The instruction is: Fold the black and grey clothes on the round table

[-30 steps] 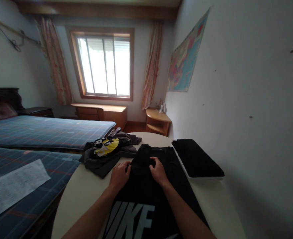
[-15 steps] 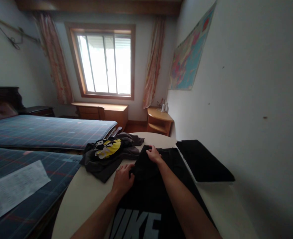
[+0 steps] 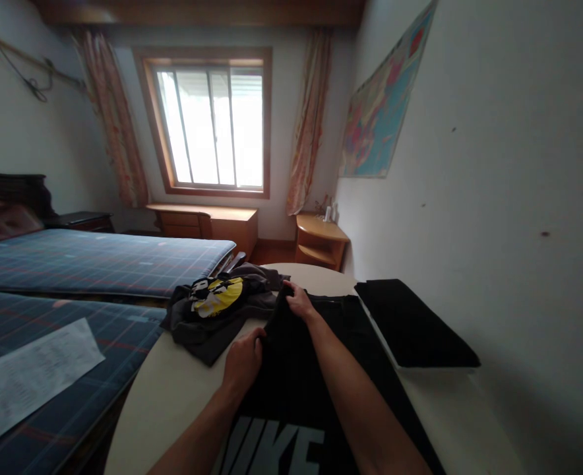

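A black T-shirt (image 3: pixel 291 389) with large grey letters lies spread on the round cream table (image 3: pixel 157 396), its lettered part nearest me. My left hand (image 3: pixel 245 356) pinches the left edge of the shirt, fingers closed on the cloth. Farther up the same edge, my right hand (image 3: pixel 299 301) grips another bit of the fabric and lifts it slightly. Some of the cloth under my right forearm is hidden. Just beyond my left hand lies a crumpled dark grey shirt (image 3: pixel 207 336) with a yellow print.
A flat black folded cloth on a white board (image 3: pixel 415 323) sits at the table's right, by the wall. To the left are a bed with plaid mattresses (image 3: pixel 98 257) and a sheet of paper (image 3: pixel 39 376). A desk (image 3: pixel 232 227) and corner shelf (image 3: pixel 321 227) stand at the back.
My right hand has moved slightly left and up with the shirt's edge, and the folded-in cloth there has opened outward. The left hand keeps its hold nearby.
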The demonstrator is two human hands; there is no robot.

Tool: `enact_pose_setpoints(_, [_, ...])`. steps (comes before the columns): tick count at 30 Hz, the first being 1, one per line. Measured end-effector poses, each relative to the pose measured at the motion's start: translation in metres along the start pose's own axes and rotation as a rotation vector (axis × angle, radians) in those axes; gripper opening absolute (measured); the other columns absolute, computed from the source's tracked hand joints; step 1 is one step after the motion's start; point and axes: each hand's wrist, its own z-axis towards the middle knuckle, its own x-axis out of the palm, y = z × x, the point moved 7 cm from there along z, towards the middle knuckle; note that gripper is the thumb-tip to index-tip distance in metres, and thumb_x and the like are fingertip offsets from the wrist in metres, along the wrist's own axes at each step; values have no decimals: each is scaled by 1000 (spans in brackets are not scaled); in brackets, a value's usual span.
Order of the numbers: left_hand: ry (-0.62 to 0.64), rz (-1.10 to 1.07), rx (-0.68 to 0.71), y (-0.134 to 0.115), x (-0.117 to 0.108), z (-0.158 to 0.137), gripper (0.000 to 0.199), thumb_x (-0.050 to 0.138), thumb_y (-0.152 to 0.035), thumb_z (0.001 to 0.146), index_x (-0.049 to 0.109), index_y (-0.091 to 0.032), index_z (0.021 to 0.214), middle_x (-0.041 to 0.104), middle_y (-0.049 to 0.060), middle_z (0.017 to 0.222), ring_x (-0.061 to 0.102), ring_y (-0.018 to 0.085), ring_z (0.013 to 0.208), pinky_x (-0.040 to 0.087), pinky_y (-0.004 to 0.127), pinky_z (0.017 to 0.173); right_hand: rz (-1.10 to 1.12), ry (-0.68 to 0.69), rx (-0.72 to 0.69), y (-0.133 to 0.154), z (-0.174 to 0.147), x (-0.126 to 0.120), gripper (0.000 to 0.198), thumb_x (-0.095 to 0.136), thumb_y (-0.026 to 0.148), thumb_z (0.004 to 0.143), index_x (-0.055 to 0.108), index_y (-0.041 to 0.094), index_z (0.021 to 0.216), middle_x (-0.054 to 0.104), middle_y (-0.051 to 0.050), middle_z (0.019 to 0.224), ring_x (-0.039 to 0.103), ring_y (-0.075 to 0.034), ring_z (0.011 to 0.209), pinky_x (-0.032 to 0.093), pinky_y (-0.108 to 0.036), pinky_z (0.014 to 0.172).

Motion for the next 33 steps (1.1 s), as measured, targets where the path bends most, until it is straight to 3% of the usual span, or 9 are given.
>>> enact_pose_setpoints(4, [3, 3, -10, -2, -1, 0, 26, 47, -12, 89, 65, -27, 100, 73, 3, 92, 68, 19, 88, 43, 27, 76, -136, -33, 16, 7, -24, 5, 54, 53, 14, 79, 58, 24, 131, 50, -8, 143, 46, -27, 130, 39, -45, 107])
enact_pose_setpoints(9, [-43, 5, -20, -4, -3, 2, 18, 49, -29, 95, 66, -25, 100, 74, 5, 91, 69, 20, 87, 42, 27, 74, -277, -58, 9, 18, -62, 10, 36, 48, 28, 91, 61, 21, 123, 58, -12, 130, 50, -28, 122, 38, -43, 104])
enact_pose_setpoints(12, [-46, 26, -8, -4, 0, 2, 17, 50, -29, 96, 66, -24, 97, 73, 5, 90, 69, 20, 85, 42, 27, 73, -429, 53, -15, 20, -82, 22, 47, 43, 42, 95, 55, 20, 135, 53, -14, 140, 45, -30, 129, 33, -44, 108])
enact_pose_setpoints(15, [-40, 27, -1, -3, 2, 2, 11, 55, -22, 94, 65, -24, 96, 72, 3, 89, 68, 18, 85, 41, 26, 74, -495, 198, -16, 14, -96, 32, 66, 33, 55, 97, 35, 17, 151, 32, -13, 158, 26, -30, 145, 17, -47, 117])
enact_pose_setpoints(18, [-32, 4, -9, -3, 3, 2, 6, 57, -21, 92, 63, -23, 95, 72, 2, 89, 68, 18, 85, 40, 25, 73, -488, 234, 17, 6, -102, 32, 74, 23, 61, 97, 23, 17, 156, 19, -10, 163, 12, -28, 150, 8, -47, 119])
enact_pose_setpoints(22, [-23, -15, -40, -3, 2, 2, 3, 57, -21, 93, 59, -22, 95, 70, 1, 89, 67, 17, 83, 40, 25, 72, -490, 263, 30, 0, -104, 32, 77, 21, 63, 96, 23, 15, 156, 12, -9, 164, 4, -28, 151, 4, -46, 120])
enact_pose_setpoints(25, [-17, -35, -63, -4, 0, 1, 2, 57, -21, 93, 57, -22, 95, 69, 1, 86, 67, 18, 82, 40, 25, 71, -462, 234, 45, 6, -100, 27, 72, 26, 58, 97, 32, 13, 153, 22, -13, 162, 13, -30, 150, 10, -47, 119])
enact_pose_setpoints(29, [-35, -77, -71, -8, -4, -1, 4, 58, -19, 92, 55, -22, 94, 67, 0, 81, 67, 18, 80, 40, 25, 69, -392, 35, 53, 32, -90, 6, 52, 36, 49, 97, 56, 14, 129, 60, -16, 134, 52, -28, 128, 37, -40, 105])
enact_pose_setpoints(33, [-54, -105, -53, -13, -9, -4, 9, 59, -15, 90, 53, -22, 90, 66, 0, 81, 66, 18, 80, 39, 25, 69, -305, 50, 174, 46, -80, 3, 48, 47, 56, 90, 57, 17, 116, 72, -15, 107, 68, -30, 103, 49, -39, 87])
